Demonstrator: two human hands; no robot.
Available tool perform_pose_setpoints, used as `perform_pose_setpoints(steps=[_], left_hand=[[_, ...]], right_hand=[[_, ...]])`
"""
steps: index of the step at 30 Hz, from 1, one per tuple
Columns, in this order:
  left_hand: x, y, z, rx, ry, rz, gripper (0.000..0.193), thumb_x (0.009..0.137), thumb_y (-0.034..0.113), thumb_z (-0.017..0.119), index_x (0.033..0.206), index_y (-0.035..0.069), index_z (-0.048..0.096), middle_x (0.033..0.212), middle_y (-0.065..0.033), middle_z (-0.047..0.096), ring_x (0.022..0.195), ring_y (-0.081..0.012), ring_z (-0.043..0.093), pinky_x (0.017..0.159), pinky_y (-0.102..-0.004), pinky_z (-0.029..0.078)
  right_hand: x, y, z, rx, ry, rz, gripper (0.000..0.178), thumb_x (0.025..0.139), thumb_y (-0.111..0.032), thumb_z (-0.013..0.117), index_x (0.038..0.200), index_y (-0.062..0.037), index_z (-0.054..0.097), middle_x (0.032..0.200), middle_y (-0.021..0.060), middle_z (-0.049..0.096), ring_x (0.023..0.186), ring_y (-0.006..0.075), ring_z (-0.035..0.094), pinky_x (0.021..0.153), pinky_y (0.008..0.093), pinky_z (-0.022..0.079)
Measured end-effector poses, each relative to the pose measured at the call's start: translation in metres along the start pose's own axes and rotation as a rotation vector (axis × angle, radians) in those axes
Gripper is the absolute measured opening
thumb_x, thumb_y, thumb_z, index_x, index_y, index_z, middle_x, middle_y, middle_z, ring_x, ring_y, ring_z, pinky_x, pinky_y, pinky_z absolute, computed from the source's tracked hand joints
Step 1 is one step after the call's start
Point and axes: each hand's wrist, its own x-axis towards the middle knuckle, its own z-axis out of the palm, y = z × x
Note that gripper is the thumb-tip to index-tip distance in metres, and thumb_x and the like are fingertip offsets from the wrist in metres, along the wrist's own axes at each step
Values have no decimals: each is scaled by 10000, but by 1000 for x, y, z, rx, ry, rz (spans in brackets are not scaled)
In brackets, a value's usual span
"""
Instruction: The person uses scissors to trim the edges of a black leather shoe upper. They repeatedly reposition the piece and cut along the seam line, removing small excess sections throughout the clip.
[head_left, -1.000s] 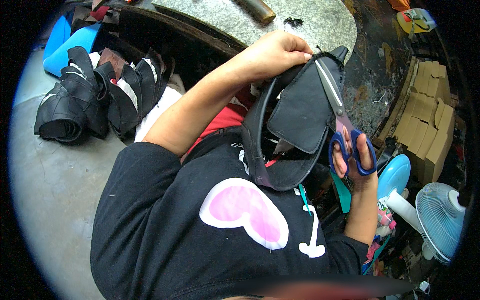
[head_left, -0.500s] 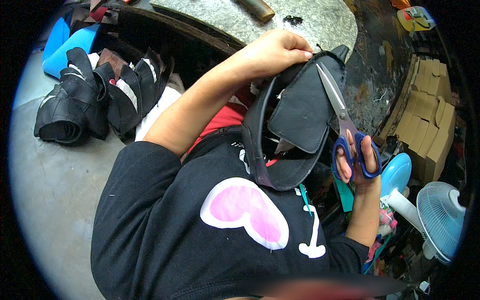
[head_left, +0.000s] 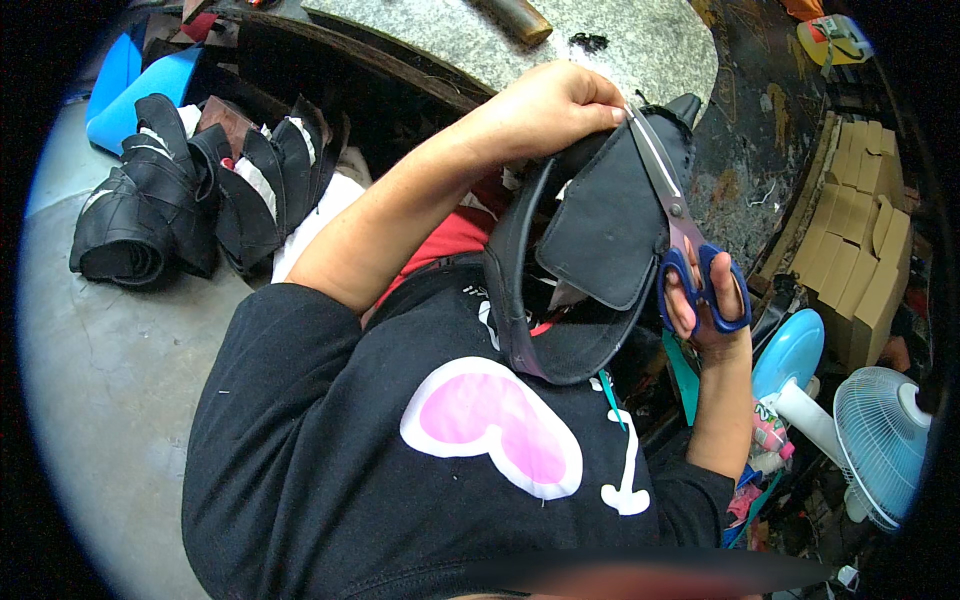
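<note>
A black leather-like stitched piece [head_left: 515, 330] with a curved padded rim and a rounded flap [head_left: 600, 225] rests against my front. My left hand [head_left: 565, 100] pinches its far edge between thumb and fingers. In my right hand [head_left: 708, 300] is a pair of scissors [head_left: 676, 210] with blue handles, fingers through the loops. Its blades look nearly closed and point away from me along the flap's right edge. The tips reach my left fingertips, where a dark thread-like end sticks up; whether they touch it I cannot tell.
Beyond my hands is a round-ended stone slab [head_left: 640, 40] with a wooden cylinder [head_left: 515, 18] and a black tangle [head_left: 588, 42]. Bundled black pieces [head_left: 150, 210] lie at left. Cardboard boxes [head_left: 850, 240] and a blue fan [head_left: 880, 440] stand at right.
My right hand has moved the scissors a little up and left, bringing the tips to my left fingertips. The left hand and the black piece have barely shifted.
</note>
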Motion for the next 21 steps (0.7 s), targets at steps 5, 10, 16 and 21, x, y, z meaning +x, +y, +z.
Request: perform_pose_setpoints(steps=[5, 10, 16, 21], left_hand=[[-2, 3, 3, 18, 101, 9, 273, 870, 217, 595, 1006, -7, 671, 828, -145, 691, 767, -189, 658, 744, -322, 501], [-5, 4, 4, -55, 102, -35, 278, 876, 209, 582, 1023, -13, 663, 808, -129, 683, 760, -158, 645, 731, -300, 499], [-7, 9, 4, 27, 140, -14, 279, 868, 170, 556, 1095, 34, 642, 858, -122, 676, 793, -173, 645, 749, -308, 502], [-13, 28, 13, 320, 281, 350, 454, 805, -5, 480, 1239, 88, 570, 1056, -84, 632, 909, -151, 595, 800, -263, 472]], right_hand=[[4, 5, 1, -28, 119, -53, 627, 864, -637, 492, 910, -14, 526, 486, 36, 482, 355, 111, 431, 348, 203, 354], [-17, -5, 9, -56, 278, -162, 640, 844, -633, 545, 896, 4, 512, 528, 54, 502, 401, 125, 486, 380, 220, 395], [-47, -9, 28, -315, 225, -60, 740, 783, -694, 568, 926, 30, 510, 615, 46, 514, 441, 129, 541, 421, 224, 405], [-38, 2, 28, -290, 338, -99, 659, 846, -650, 524, 917, 5, 511, 543, 59, 519, 432, 134, 519, 419, 233, 399]])
